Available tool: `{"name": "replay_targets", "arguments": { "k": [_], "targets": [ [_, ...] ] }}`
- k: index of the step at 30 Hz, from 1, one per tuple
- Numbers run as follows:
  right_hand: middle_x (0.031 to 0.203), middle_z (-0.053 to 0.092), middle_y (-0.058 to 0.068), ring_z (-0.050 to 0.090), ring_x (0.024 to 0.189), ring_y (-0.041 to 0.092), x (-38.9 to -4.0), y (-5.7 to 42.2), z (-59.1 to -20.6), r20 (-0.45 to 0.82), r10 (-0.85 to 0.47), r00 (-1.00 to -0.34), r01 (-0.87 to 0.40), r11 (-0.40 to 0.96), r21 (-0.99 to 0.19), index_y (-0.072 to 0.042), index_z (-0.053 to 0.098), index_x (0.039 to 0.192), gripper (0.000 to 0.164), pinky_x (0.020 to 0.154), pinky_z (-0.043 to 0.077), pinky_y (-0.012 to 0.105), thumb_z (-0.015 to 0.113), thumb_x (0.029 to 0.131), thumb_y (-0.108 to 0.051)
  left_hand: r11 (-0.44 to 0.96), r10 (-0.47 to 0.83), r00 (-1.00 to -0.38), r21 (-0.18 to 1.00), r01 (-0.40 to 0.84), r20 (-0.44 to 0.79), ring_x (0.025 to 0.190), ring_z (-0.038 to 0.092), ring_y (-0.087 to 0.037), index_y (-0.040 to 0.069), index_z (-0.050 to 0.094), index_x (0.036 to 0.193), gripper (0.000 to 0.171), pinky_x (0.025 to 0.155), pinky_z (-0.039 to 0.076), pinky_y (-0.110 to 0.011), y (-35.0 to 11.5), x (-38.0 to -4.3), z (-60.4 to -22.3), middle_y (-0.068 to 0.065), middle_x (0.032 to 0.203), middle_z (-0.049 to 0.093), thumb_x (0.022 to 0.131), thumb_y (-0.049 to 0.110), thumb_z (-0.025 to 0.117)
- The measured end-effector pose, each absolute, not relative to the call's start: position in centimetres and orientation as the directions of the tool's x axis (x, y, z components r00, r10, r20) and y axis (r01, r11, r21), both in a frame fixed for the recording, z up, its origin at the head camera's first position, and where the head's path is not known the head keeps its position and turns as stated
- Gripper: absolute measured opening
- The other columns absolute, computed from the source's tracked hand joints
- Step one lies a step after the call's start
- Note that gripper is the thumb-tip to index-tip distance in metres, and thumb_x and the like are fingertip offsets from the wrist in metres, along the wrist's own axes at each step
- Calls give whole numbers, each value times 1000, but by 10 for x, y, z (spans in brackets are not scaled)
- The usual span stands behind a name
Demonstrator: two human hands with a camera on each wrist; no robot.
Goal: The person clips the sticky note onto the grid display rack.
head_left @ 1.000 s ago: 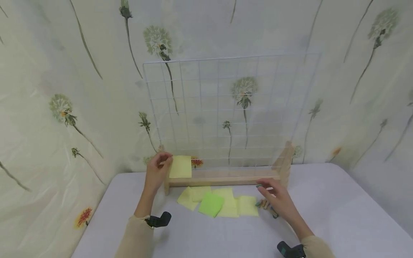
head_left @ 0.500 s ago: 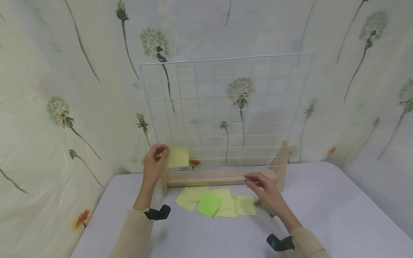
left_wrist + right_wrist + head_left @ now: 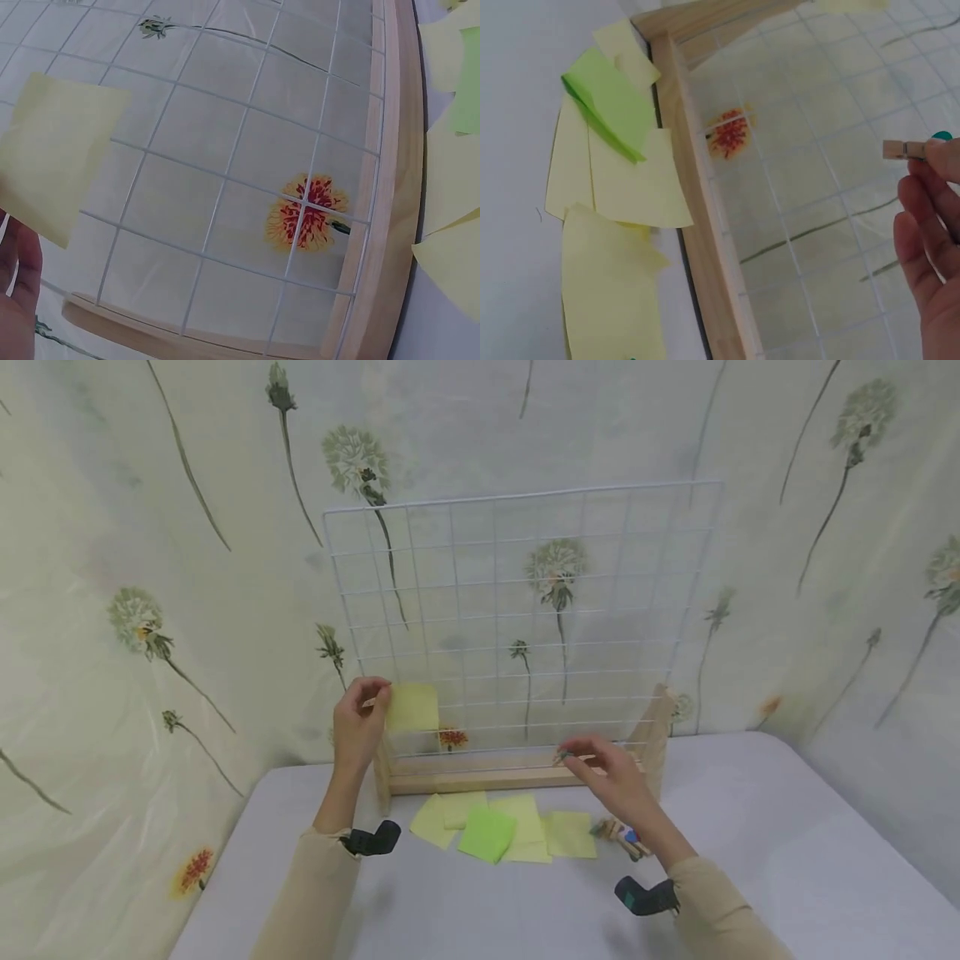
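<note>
My left hand (image 3: 357, 727) pinches a yellow sticky note (image 3: 413, 707) by its left edge, in front of the lower left of a white wire grid (image 3: 495, 610). The left wrist view shows that note (image 3: 64, 150) with part of the hand (image 3: 16, 285) below it. Between thumb and fingertips, my right hand (image 3: 611, 777) pinches a small wooden clothespin (image 3: 904, 150), its jaw end pointing away from the fingers toward the grid. In the head view the right hand is before the grid's lower middle, above the table notes.
A wooden stand (image 3: 517, 782) holds the grid upright on the white table (image 3: 480, 910). Before it lie several yellow sticky notes (image 3: 572, 835) and a green one (image 3: 487, 835). A pile of clothespins (image 3: 622, 838) is at their right. Behind is a flower-patterned curtain (image 3: 187, 777).
The left hand has raised the yellow note a little along the grid. My right hand has moved left and up from above the clothespin pile, carrying a clothespin.
</note>
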State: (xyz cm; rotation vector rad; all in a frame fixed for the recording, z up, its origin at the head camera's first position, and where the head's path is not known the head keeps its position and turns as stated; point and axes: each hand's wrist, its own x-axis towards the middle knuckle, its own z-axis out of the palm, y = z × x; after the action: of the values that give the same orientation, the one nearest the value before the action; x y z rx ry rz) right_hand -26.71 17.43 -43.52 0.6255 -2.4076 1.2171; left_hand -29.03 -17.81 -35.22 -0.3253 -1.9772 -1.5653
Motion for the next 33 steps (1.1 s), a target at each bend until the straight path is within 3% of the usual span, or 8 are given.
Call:
{"name": "replay_targets", "arguments": {
  "k": [4, 13, 25, 33],
  "targets": [
    [108, 66, 3, 59, 98, 7, -267, 172, -427, 533, -245, -810, -571, 536, -622, -11, 60, 115, 23, 81, 51, 22, 60, 92, -10, 316, -148, -771, 769, 556, 619, 93, 59, -14, -5, 60, 104, 18, 74, 47, -15, -175, -291, -343, -20, 103, 64, 93, 9, 57],
    [105, 65, -5, 59, 94, 5, -272, 168, -410, 531, -265, -805, -583, 522, -623, -16, 60, 112, 20, 80, 51, 21, 59, 93, -23, 394, -133, -690, 677, 622, 711, 93, 60, -27, -6, 61, 102, 14, 69, 46, -18, -164, -293, -323, -21, 98, 66, 92, 3, 57],
    [103, 65, -4, 58, 92, 6, -275, 153, -401, 574, -333, -748, -657, 489, -574, -15, 60, 110, 19, 76, 51, 22, 63, 91, -15, 371, -249, -671, 709, 600, 698, 91, 58, -8, -3, 61, 104, 16, 71, 46, -16, -180, -303, -309, -17, 102, 65, 93, 8, 56],
    [100, 67, 0, 58, 90, 8, -285, 150, -381, 628, -387, -675, -730, 476, -491, -12, 61, 109, 19, 71, 51, 22, 63, 90, -11, 372, -252, -644, 687, 624, 722, 92, 58, -12, -4, 60, 104, 17, 71, 45, -16, -178, -305, -290, -18, 103, 64, 93, 8, 55]
  ]
}}
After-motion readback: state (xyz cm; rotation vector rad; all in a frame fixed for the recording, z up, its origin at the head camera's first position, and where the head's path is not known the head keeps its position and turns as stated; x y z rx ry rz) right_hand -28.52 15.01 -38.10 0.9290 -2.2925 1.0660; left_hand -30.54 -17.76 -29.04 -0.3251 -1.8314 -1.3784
